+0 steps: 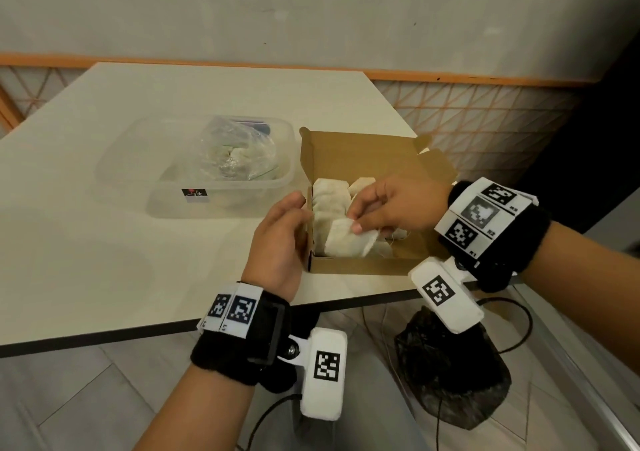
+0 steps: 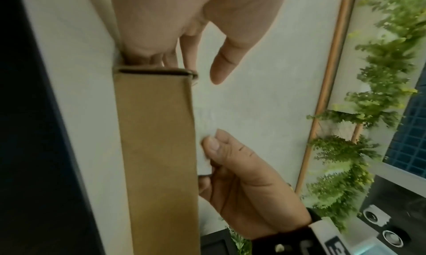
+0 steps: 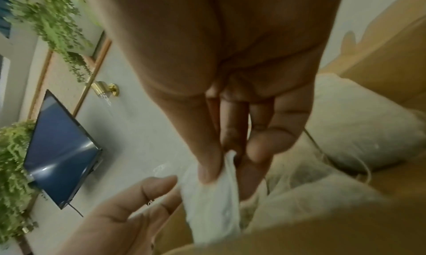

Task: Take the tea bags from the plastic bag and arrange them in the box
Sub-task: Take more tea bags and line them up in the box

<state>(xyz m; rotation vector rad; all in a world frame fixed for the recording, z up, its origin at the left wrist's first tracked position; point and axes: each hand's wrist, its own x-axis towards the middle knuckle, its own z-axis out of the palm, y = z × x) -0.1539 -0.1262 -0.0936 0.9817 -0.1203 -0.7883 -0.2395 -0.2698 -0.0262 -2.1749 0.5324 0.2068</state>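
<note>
An open brown cardboard box (image 1: 363,266) sits near the table's front edge, with several pale tea bags (image 1: 331,194) stacked inside. My right hand (image 1: 367,215) reaches over it and pinches one tea bag (image 1: 346,243) between thumb and fingers, low at the box's front left corner. The pinch shows closely in the right wrist view, on the tea bag (image 3: 214,204). My left hand (image 1: 291,224) rests beside the box's left wall (image 2: 156,149), with its fingers (image 2: 168,60) against the wall and the thumb free. The clear plastic bag (image 1: 235,156) lies crumpled in a tub to the left.
The clear plastic tub (image 1: 149,177) holding the bag stands left of the box on the pale table (image 1: 86,243). The box's lid flap (image 1: 367,149) stands open toward the back. A dark bag (image 1: 453,374) and cables lie on the floor below the table edge.
</note>
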